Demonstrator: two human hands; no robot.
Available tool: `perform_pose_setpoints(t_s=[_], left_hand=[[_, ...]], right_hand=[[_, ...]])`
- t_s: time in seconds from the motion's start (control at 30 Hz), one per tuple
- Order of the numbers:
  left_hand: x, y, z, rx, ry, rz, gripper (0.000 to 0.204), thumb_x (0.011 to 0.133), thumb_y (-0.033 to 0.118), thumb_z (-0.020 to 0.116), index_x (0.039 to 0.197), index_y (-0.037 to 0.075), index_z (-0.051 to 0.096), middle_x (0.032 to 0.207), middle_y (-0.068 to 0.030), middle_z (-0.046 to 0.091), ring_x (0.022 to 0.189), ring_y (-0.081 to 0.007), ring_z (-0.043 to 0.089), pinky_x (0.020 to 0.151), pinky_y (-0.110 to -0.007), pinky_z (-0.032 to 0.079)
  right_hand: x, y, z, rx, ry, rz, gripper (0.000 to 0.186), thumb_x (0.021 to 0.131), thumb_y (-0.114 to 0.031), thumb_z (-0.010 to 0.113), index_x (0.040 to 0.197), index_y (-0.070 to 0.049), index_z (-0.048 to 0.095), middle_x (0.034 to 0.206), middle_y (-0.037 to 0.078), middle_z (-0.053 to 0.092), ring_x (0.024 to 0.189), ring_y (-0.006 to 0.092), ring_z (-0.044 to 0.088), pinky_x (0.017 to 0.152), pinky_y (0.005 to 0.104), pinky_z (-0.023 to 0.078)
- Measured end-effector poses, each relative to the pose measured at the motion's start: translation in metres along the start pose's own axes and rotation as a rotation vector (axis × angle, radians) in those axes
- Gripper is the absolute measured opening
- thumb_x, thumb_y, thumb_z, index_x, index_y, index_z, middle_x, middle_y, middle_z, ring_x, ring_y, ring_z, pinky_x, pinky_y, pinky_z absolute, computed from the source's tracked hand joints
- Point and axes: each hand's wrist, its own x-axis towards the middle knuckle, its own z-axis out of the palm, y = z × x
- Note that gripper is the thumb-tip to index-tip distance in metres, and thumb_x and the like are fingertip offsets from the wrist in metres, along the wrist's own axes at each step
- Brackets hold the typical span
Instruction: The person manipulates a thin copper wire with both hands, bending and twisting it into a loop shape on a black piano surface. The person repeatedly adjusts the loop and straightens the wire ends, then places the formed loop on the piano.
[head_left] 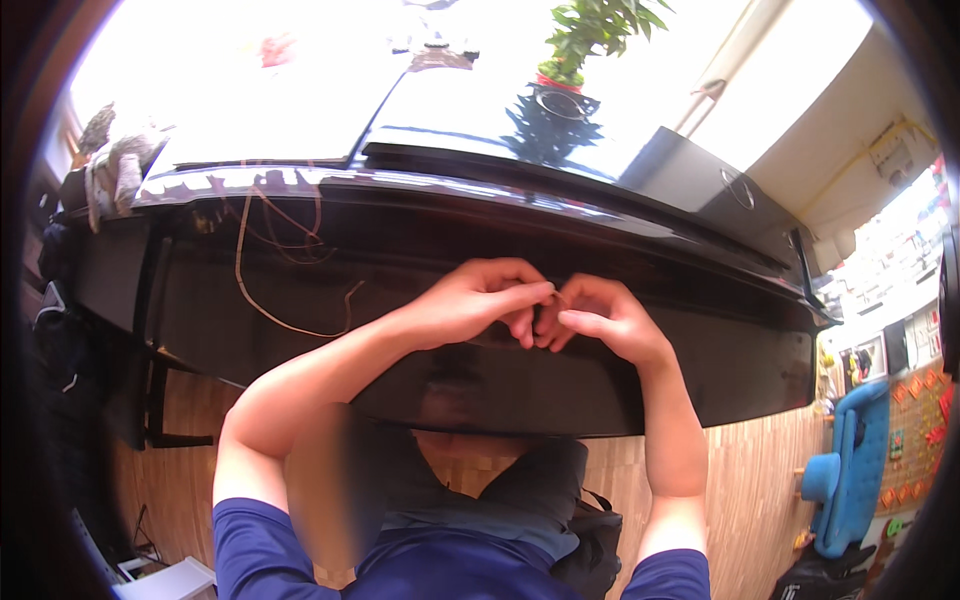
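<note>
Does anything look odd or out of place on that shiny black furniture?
One thing, perhaps: a thin tan cord trails in a loose, untidy loop against the glossy black surface, off to the left of the person's left hand, its end bent. I see nothing clearly spilled or broken.

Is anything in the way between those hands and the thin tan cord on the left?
Between the left hand and the thin tan cord, nothing visible stands, only dark surface. From the right hand, though, the left hand is in the way.
</note>
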Motion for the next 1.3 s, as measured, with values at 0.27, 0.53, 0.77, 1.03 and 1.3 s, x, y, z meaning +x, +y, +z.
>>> perform_pose_setpoints(t_s=[0.27,0.53,0.77,1.03,1.3], left_hand=[[0.0,0.001,-0.001,-0.054,0.054,-0.047,0.028,0.102,0.026,0.055,0.117,0.002,0.059,0.088,-0.0053,0.063,0.076,-0.0145,0.066,0.069,-0.028,0.056],[-0.009,0.018,0.002,0.13,-0.004,-0.103,0.033,0.096,0.025,0.065,0.12,0.002,0.06,0.107,-0.0088,0.071,0.081,-0.0088,0.064,0.054,-0.022,0.048],[-0.009,0.024,0.002,0.166,0.065,-0.165,0.039,0.098,0.03,0.062,0.126,0.003,0.06,0.108,-0.0066,0.071,0.085,-0.0047,0.065,0.047,-0.019,0.033],[-0.007,0.016,-0.005,-0.072,0.045,-0.092,0.044,0.1,0.028,0.058,0.131,-0.003,0.053,0.116,-0.0138,0.064,0.09,-0.0149,0.069,0.04,-0.017,0.032],[-0.007,0.018,-0.013,-0.218,-0.147,-0.132,0.044,0.103,0.028,0.05,0.137,-0.001,0.049,0.129,-0.0154,0.058,0.098,-0.0197,0.07,0.043,-0.022,0.047]], right_hand=[[0.001,-0.005,-0.001,-0.104,0.042,0.117,0.02,0.095,-0.019,0.066,0.097,0.0,0.063,0.088,0.011,0.068,0.081,0.0198,0.069,0.071,0.0326,0.058],[0.003,0.003,-0.007,0.126,0.033,-0.042,0.023,0.099,-0.024,0.062,0.101,-0.001,0.059,0.091,0.012,0.067,0.088,0.0224,0.068,0.071,0.0372,0.059],[0.002,0.006,-0.009,0.203,0.127,-0.104,0.025,0.103,-0.026,0.055,0.107,-0.002,0.06,0.081,0.008,0.065,0.064,0.0143,0.063,0.058,0.0282,0.053],[0.0,0.002,-0.013,0.191,0.129,-0.099,0.026,0.103,-0.025,0.055,0.106,0.0,0.06,0.078,0.01,0.067,0.059,0.0133,0.061,0.054,0.0268,0.05],[-0.001,0.007,-0.02,0.327,0.077,-0.192,0.027,0.104,-0.028,0.051,0.102,-0.001,0.059,0.069,0.01,0.065,0.057,0.0158,0.062,0.053,0.028,0.048]])
